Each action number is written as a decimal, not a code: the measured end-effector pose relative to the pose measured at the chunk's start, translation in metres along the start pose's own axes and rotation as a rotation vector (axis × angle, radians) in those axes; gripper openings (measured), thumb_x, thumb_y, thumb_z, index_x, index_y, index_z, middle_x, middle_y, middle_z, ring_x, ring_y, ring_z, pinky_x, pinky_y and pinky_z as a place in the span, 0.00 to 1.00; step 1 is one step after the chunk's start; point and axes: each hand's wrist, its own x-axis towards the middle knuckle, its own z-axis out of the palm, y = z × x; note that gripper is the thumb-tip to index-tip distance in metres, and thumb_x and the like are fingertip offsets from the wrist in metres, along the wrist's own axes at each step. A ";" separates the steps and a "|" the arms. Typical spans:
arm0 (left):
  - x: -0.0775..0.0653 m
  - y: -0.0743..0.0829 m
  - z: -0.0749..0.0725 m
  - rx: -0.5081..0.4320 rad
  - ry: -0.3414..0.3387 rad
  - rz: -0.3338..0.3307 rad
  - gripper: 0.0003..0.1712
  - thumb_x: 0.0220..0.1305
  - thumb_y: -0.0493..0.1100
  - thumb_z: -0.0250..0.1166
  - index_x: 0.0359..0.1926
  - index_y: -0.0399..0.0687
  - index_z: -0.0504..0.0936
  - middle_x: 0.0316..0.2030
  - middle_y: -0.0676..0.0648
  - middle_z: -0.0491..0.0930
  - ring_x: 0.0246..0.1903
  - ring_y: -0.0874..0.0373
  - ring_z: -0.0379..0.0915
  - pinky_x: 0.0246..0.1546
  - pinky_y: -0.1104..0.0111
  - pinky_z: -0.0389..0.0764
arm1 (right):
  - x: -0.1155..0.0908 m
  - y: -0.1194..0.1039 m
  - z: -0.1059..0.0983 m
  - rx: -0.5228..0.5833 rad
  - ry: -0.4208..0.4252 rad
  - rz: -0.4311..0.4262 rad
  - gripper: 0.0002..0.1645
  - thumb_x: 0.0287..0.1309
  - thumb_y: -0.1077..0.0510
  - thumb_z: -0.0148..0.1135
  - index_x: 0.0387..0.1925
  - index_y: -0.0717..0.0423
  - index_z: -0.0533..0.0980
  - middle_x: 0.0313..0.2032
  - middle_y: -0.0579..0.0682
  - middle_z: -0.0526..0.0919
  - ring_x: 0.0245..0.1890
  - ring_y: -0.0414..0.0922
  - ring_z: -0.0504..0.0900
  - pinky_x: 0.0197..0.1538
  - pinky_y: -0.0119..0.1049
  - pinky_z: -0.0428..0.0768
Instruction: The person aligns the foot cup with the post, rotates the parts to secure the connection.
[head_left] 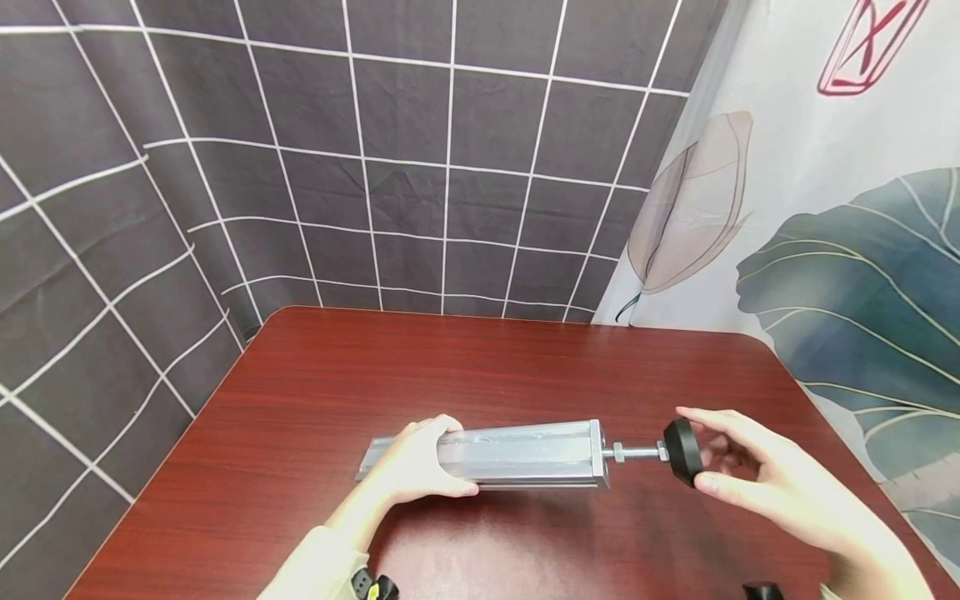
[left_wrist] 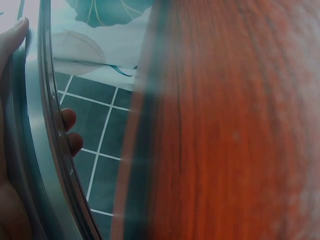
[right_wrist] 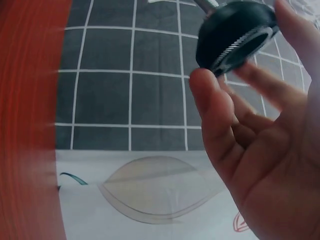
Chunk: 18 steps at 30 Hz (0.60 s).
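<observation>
The black foot (head_left: 684, 452), threaded rod (head_left: 641, 452) and metal bar (head_left: 525, 454) line up over the tabletop (head_left: 450, 358), the right hand (head_left: 765, 471) pinching the foot, the left hand (head_left: 420, 467) gripping the bar, seemingly for adjustment, so turning calls for steady bracing.

Behind the worktop (head_left: 420, 358), which has reddish-brown wood grain, there hangs a dark grey cloth (head_left: 405, 108) with white grid; at right, a white leaf-printed cloth (head_left: 810, 167).

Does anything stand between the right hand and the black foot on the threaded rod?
Nothing visible does: the right hand already holds the black foot by its rim. The left hand grips the metal bar, away from the foot.
</observation>
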 end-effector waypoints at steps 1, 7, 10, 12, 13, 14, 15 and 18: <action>0.000 0.000 0.000 0.001 0.001 0.000 0.37 0.27 0.64 0.77 0.42 0.57 0.75 0.34 0.58 0.76 0.39 0.55 0.70 0.40 0.60 0.71 | 0.000 0.000 0.001 0.000 0.008 0.020 0.38 0.44 0.73 0.67 0.60 0.59 0.68 0.36 0.43 0.75 0.33 0.36 0.73 0.32 0.27 0.71; 0.000 0.000 0.000 0.003 -0.002 -0.002 0.37 0.27 0.63 0.77 0.42 0.57 0.75 0.34 0.57 0.76 0.39 0.55 0.70 0.40 0.60 0.71 | 0.000 0.001 -0.001 -0.007 -0.005 0.074 0.36 0.48 0.70 0.65 0.61 0.55 0.67 0.39 0.43 0.77 0.34 0.35 0.75 0.34 0.25 0.72; 0.000 0.001 -0.001 -0.003 -0.005 -0.004 0.38 0.28 0.63 0.77 0.42 0.57 0.75 0.34 0.57 0.76 0.40 0.55 0.70 0.40 0.59 0.71 | -0.003 0.000 -0.006 0.002 -0.014 0.017 0.47 0.40 0.73 0.69 0.65 0.60 0.61 0.49 0.42 0.74 0.42 0.35 0.75 0.40 0.23 0.71; 0.000 0.001 -0.001 -0.001 -0.006 -0.005 0.38 0.28 0.64 0.77 0.43 0.57 0.75 0.34 0.57 0.76 0.40 0.55 0.70 0.40 0.59 0.71 | -0.004 0.000 -0.009 -0.026 -0.016 -0.050 0.51 0.33 0.74 0.72 0.64 0.64 0.61 0.56 0.47 0.70 0.45 0.36 0.74 0.43 0.22 0.70; 0.000 0.000 -0.001 0.001 -0.005 -0.004 0.38 0.28 0.64 0.77 0.43 0.57 0.75 0.34 0.57 0.76 0.40 0.55 0.70 0.40 0.59 0.71 | -0.004 -0.001 -0.009 -0.045 -0.019 -0.075 0.51 0.32 0.74 0.73 0.63 0.65 0.63 0.57 0.49 0.69 0.46 0.36 0.73 0.43 0.22 0.69; 0.000 0.000 -0.001 0.002 -0.004 -0.003 0.38 0.28 0.64 0.77 0.43 0.57 0.75 0.34 0.57 0.76 0.40 0.55 0.70 0.40 0.59 0.71 | -0.004 -0.001 -0.010 -0.057 -0.030 -0.088 0.49 0.32 0.74 0.73 0.62 0.64 0.64 0.58 0.50 0.68 0.48 0.36 0.72 0.44 0.22 0.68; 0.000 0.000 -0.001 0.006 -0.002 -0.001 0.38 0.27 0.64 0.77 0.42 0.57 0.75 0.34 0.58 0.76 0.40 0.55 0.70 0.40 0.59 0.71 | -0.004 -0.001 -0.010 -0.086 -0.033 -0.103 0.48 0.31 0.73 0.74 0.61 0.64 0.66 0.59 0.51 0.67 0.47 0.36 0.72 0.44 0.22 0.68; 0.000 0.000 0.000 0.010 0.000 0.003 0.38 0.27 0.64 0.77 0.42 0.57 0.75 0.34 0.58 0.76 0.39 0.55 0.70 0.40 0.60 0.72 | -0.003 -0.001 -0.008 -0.118 -0.045 -0.113 0.43 0.33 0.72 0.74 0.58 0.61 0.70 0.58 0.50 0.68 0.45 0.35 0.72 0.44 0.22 0.69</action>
